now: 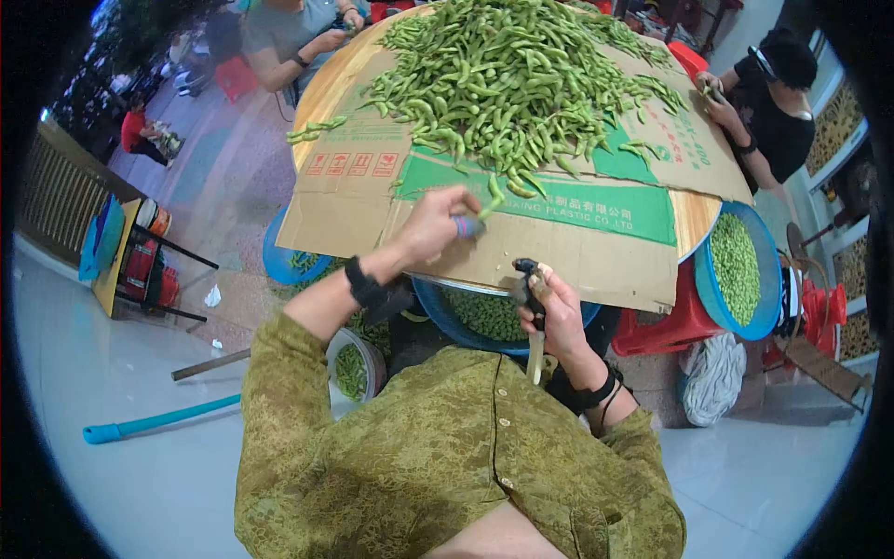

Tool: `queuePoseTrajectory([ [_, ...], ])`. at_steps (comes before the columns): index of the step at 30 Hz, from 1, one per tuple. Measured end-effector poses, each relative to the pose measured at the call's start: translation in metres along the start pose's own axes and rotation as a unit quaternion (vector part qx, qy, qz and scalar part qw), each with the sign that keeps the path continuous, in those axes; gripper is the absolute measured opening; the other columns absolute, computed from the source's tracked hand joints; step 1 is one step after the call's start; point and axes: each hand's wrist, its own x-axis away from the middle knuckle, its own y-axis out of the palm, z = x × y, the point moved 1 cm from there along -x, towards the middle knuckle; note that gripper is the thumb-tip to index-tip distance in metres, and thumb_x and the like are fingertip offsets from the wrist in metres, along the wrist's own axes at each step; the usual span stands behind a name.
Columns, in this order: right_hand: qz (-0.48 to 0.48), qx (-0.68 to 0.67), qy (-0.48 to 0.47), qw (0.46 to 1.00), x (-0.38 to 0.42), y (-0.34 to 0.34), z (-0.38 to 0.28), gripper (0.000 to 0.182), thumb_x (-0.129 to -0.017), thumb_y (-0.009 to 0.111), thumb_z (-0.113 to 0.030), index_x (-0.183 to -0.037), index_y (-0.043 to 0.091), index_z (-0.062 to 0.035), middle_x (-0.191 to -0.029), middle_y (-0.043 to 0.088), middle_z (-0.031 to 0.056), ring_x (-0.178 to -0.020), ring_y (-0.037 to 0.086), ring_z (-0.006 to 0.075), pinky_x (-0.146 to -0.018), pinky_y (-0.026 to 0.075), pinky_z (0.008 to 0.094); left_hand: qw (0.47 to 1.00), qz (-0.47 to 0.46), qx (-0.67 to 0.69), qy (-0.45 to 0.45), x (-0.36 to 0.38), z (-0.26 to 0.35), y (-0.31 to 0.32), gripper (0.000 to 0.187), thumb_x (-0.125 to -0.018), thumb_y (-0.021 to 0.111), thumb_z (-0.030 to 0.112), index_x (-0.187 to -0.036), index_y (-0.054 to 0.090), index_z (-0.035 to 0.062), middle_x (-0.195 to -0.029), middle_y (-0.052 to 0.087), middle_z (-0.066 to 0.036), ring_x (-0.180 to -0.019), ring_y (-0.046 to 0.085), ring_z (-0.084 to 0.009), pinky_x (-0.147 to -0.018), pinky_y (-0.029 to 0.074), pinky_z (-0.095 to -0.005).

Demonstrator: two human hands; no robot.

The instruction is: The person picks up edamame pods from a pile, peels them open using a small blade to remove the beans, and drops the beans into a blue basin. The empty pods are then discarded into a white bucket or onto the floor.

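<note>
A large heap of green bean pods [503,84] lies on flattened cardboard [559,256] over a round wooden table. My left hand [438,224] is over the cardboard near the heap's front edge, its fingers pinched at the end of a green pod [494,197]; coloured wrapping shows on a fingertip. At the cardboard's front edge, my right hand [551,312] is closed around a dark tool with a pale lower end [535,359]. Below the table edge, a blue basin [447,312] holds shelled beans [489,315], partly hidden by the cardboard and my right hand.
Two people sit across, one at the back left [289,42] and one at the right [778,93]. A blue basin of beans [773,279] rests by a red stool [666,326] at right. A bucket of pods [377,359] stands below my left arm.
</note>
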Motion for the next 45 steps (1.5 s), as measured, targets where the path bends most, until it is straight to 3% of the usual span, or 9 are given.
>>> queuePoseTrajectory([
  [5,-0.009,-0.051,0.030,0.998,-0.004,0.002,0.002,0.027,-0.097,0.046,-0.019,-0.121,0.049,-0.0085,-0.080,0.049,0.0022,-0.055,0.042,0.0088,-0.042,0.034,0.0204,0.988,-0.083,0.125,-0.037,0.039,0.000,0.036,0.019,-0.079,0.065,-0.001,-0.097,0.058,-0.0009,-0.084,0.065,-0.002,-0.077,0.060,-0.0077,-0.071,0.050,-0.0246],
  [11,-0.077,-0.095,0.050,0.991,0.002,0.001,-0.004,0.038,-0.096,0.044,-0.017,-0.133,0.042,-0.0088,-0.080,0.048,0.0017,-0.054,0.040,0.0082,-0.043,0.032,0.0199,0.981,-0.064,-0.145,0.114,0.046,0.000,0.045,0.015,-0.077,0.065,0.003,-0.091,0.062,0.0012,-0.073,0.065,-0.008,-0.067,0.061,-0.0111,-0.061,0.049,-0.0271],
  [14,-0.098,-0.079,0.045,0.991,0.004,0.003,-0.005,0.038,-0.096,0.044,-0.017,-0.133,0.042,-0.0077,-0.079,0.048,0.0017,-0.054,0.039,0.0079,-0.043,0.032,0.0197,0.968,-0.048,-0.170,0.180,0.047,0.000,0.046,0.016,-0.073,0.064,0.007,-0.088,0.063,0.0021,-0.071,0.062,-0.018,-0.063,0.063,-0.0279,-0.059,0.049,-0.0327],
  [21,-0.091,0.003,0.015,0.996,0.008,0.006,-0.003,0.037,-0.096,0.044,-0.013,-0.132,0.044,-0.0056,-0.076,0.049,0.0000,-0.049,0.037,0.0066,-0.042,0.032,0.0201,0.959,-0.110,-0.191,0.176,0.042,-0.006,0.039,0.022,-0.073,0.063,0.007,-0.095,0.066,0.0040,-0.073,0.063,-0.017,-0.060,0.062,-0.0259,-0.058,0.048,-0.0321],
  [26,-0.065,0.013,-0.005,0.998,0.008,0.006,-0.002,0.035,-0.095,0.047,-0.011,-0.129,0.048,-0.0045,-0.075,0.050,-0.0004,-0.049,0.037,0.0058,-0.042,0.032,0.0197,0.981,-0.190,-0.021,0.023,0.044,-0.001,0.036,0.025,-0.078,0.061,0.006,-0.103,0.067,0.0067,-0.072,0.066,-0.002,-0.059,0.061,-0.0100,-0.051,0.047,-0.0256],
  [42,-0.081,-0.150,0.097,0.981,0.007,0.001,-0.012,0.033,-0.090,0.055,-0.012,-0.122,0.054,-0.0059,-0.079,0.055,0.0027,-0.045,0.033,0.0046,-0.038,0.029,0.0182,0.862,-0.301,0.387,-0.129,0.038,-0.032,0.048,0.013,-0.083,0.065,0.012,-0.086,0.058,0.0015,-0.072,0.064,-0.012,-0.060,0.065,-0.0180,-0.045,0.049,-0.0257],
  [43,-0.047,-0.159,0.109,0.980,0.006,-0.002,-0.014,0.033,-0.091,0.055,-0.013,-0.124,0.054,-0.0072,-0.078,0.054,0.0026,-0.045,0.032,0.0047,-0.038,0.029,0.0181,0.967,-0.207,0.124,0.083,0.037,-0.026,0.046,0.014,-0.082,0.065,0.012,-0.086,0.057,0.0008,-0.073,0.063,-0.013,-0.063,0.065,-0.0209,-0.050,0.050,-0.0292],
  [44,-0.062,-0.177,0.114,0.976,0.003,-0.007,-0.010,0.028,-0.091,0.054,-0.014,-0.119,0.055,-0.0087,-0.077,0.053,0.0024,-0.045,0.032,0.0049,-0.038,0.029,0.0177,0.942,-0.084,-0.156,0.284,0.038,-0.018,0.046,0.015,-0.081,0.064,0.011,-0.087,0.056,0.0001,-0.074,0.061,-0.013,-0.066,0.065,-0.0237,-0.054,0.050,-0.0327],
  [45,-0.063,-0.177,0.115,0.975,0.002,-0.008,-0.006,0.028,-0.091,0.054,-0.014,-0.119,0.055,-0.0087,-0.077,0.053,0.0024,-0.045,0.032,0.0049,-0.038,0.029,0.0177,0.943,-0.083,-0.157,0.283,0.041,-0.010,0.047,0.015,-0.081,0.064,0.011,-0.087,0.056,0.0001,-0.074,0.061,-0.013,-0.066,0.065,-0.0237,-0.054,0.050,-0.0327],
])
